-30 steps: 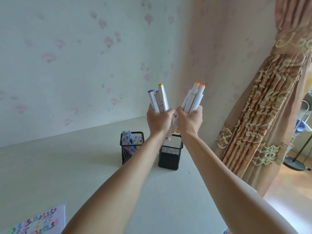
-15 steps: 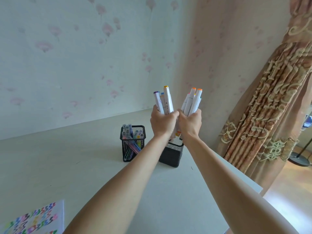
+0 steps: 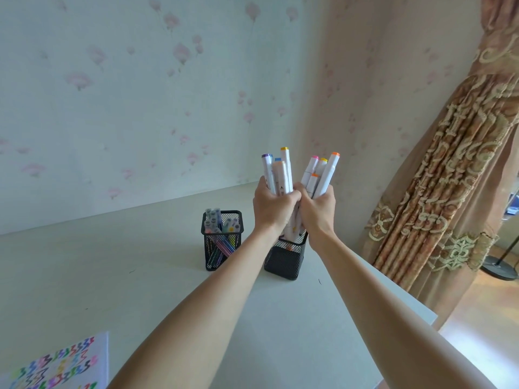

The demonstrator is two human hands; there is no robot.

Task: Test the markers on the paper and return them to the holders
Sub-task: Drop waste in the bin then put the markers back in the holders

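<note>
Pale wallpaper with faint pink flowers fills the upper half of the frame, and a white table (image 3: pixel 112 276) runs below it, with a patterned curtain (image 3: pixel 449 178) at the right. Two black mesh holders stand at the centre of the frame: the left holder (image 3: pixel 222 242) already has markers inside, and the right holder (image 3: pixel 286 259) sits directly under the hands. The left hand (image 3: pixel 273 207) is wrapped around one bundle of markers (image 3: pixel 276 171), and the right hand (image 3: pixel 318 210) is wrapped around a second bundle (image 3: pixel 323 172); the two fists touch each other. All markers stand nearly upright, caps up, the right bundle leaning a little to the right. Their lower ends already reach into the mouth of the right holder, so I think the coming move is straight down. Both forearms stretch forward from the lower edge. The tested paper (image 3: pixel 56 366) lies at the lower left corner, well apart.
</note>
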